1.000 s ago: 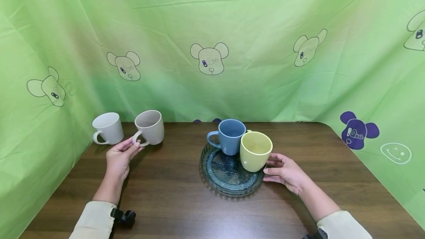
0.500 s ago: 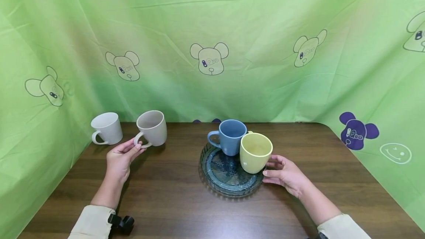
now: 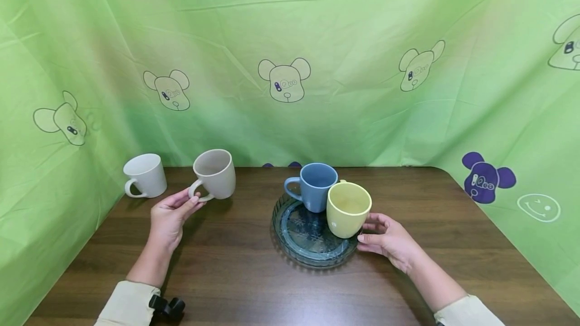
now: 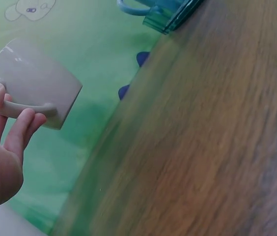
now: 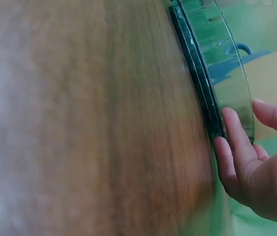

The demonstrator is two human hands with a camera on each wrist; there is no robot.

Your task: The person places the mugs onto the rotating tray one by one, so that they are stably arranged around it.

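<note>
In the head view, my left hand point(image 3: 169, 218) pinches the handle of a beige mug point(image 3: 219, 177). The mug is upright; its base appears just off the table. The left wrist view shows thumb and fingers on that handle, the mug's base free. My right hand point(image 3: 391, 240) rests with fairly straight fingers point(image 5: 234, 128) against the right side of a round, ribbed, blue-green glass tray point(image 3: 305, 260). On the tray stand a blue mug point(image 3: 312, 192), handle leftward, and a yellow mug point(image 3: 346, 218), handle toward the back. Whether my fingers touch the yellow mug is unclear.
A white mug point(image 3: 147, 177) stands at the far left of the wooden table point(image 3: 244, 286), its handle facing left and forward. Green printed cloth point(image 3: 340, 125) hangs behind the table and along both sides.
My left hand has carried the beige mug to the right, away from the white mug. The yellow mug sits very slightly nearer the front; my right hand stays by the tray.
</note>
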